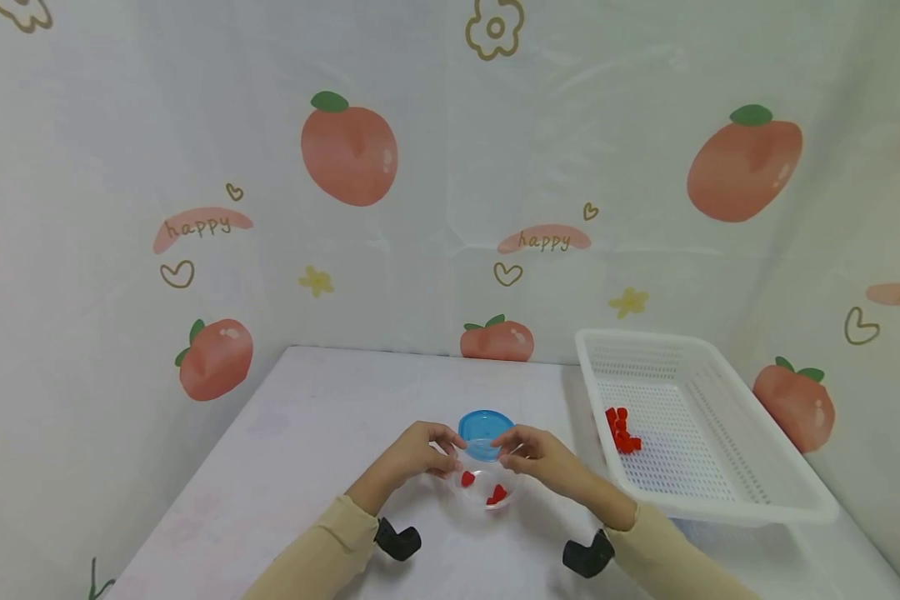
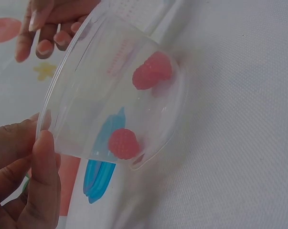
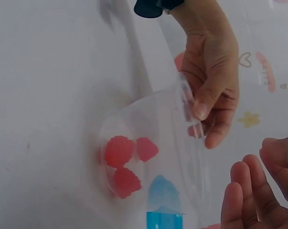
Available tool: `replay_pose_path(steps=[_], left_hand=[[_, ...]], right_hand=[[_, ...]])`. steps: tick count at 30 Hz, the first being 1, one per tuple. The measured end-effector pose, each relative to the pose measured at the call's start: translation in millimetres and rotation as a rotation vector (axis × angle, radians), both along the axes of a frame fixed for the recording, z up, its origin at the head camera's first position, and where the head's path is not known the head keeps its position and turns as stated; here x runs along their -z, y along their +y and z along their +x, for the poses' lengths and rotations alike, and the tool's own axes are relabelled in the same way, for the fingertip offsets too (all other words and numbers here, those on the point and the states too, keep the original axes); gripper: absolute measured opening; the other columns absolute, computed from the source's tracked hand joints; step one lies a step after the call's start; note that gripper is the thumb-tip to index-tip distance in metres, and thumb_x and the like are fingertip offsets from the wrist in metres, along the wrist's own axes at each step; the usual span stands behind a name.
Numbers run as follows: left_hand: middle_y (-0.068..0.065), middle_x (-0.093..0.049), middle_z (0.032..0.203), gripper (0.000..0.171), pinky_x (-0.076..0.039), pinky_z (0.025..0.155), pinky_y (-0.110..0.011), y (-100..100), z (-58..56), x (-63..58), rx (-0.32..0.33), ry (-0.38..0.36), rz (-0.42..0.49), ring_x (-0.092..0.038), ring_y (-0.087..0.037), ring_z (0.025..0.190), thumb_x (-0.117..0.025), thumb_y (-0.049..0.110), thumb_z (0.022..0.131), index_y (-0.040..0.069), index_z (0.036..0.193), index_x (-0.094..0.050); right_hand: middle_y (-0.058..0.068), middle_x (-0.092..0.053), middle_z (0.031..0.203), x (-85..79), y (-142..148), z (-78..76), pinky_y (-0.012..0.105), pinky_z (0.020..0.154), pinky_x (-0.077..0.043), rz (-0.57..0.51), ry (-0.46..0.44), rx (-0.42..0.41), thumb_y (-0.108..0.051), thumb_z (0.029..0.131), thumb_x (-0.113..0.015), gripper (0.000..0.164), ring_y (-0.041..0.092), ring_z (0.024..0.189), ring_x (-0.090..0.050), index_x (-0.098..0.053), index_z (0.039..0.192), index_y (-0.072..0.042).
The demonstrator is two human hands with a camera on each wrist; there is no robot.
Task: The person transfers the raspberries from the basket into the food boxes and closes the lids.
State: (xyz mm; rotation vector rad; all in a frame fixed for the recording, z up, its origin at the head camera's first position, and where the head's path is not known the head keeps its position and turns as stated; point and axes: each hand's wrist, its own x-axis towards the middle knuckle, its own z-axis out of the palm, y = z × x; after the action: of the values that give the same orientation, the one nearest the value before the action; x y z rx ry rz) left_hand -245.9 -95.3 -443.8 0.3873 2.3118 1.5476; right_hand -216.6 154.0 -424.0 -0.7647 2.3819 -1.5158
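Note:
A clear plastic bowl (image 1: 468, 498) stands on the table with three red raspberry-like pieces (image 3: 119, 151) at its bottom. My left hand (image 1: 425, 450) pinches the bowl's rim between thumb and fingers, as the left wrist view (image 2: 26, 167) shows. Across from it, my right hand (image 1: 542, 456) hovers at the other side of the rim. Its fingers (image 3: 251, 191) are loosely bent, and nothing is between them. Just behind the bowl lies a round blue lid (image 1: 484, 425), partly seen through the clear plastic.
To the right stands a white perforated basket (image 1: 720, 425), with several red pieces (image 1: 622, 432) near its left wall. The white-covered table (image 1: 330, 400) meets a patterned cloth backdrop (image 1: 420, 275) at its far edge. Black wrist cameras (image 1: 397, 540) hang below both forearms.

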Motion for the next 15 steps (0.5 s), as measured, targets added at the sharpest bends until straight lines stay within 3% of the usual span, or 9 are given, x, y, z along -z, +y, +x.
replay_pose_path(steps=[8, 15], left_hand=[[-0.006, -0.057, 0.085, 0.028, -0.059, 0.065, -0.028, 0.1, 0.0, 0.4, 0.000, -0.002, -0.007, -0.061, -0.013, 0.062, -0.075, 0.005, 0.081, -0.002, 0.107, -0.069], [-0.006, -0.057, 0.085, 0.026, -0.059, 0.065, -0.027, 0.3, 0.5, -0.3, -0.005, -0.009, -0.005, -0.060, -0.014, 0.064, -0.076, 0.004, 0.081, 0.000, 0.105, -0.069]], right_hand=[[0.027, -0.061, 0.107, -21.1, 8.1, 0.4, 0.021, 0.077, -0.055, -0.025, 0.068, -0.003, -0.012, 0.094, -0.061, 0.028, 0.033, 0.093, -0.063, -0.057, 0.117, 0.005], [0.019, -0.060, 0.110, -44.8, 27.3, -8.0, 0.022, 0.080, -0.055, -0.051, 0.077, 0.080, -0.015, 0.095, -0.060, 0.030, 0.013, 0.093, -0.064, -0.056, 0.121, 0.001]])
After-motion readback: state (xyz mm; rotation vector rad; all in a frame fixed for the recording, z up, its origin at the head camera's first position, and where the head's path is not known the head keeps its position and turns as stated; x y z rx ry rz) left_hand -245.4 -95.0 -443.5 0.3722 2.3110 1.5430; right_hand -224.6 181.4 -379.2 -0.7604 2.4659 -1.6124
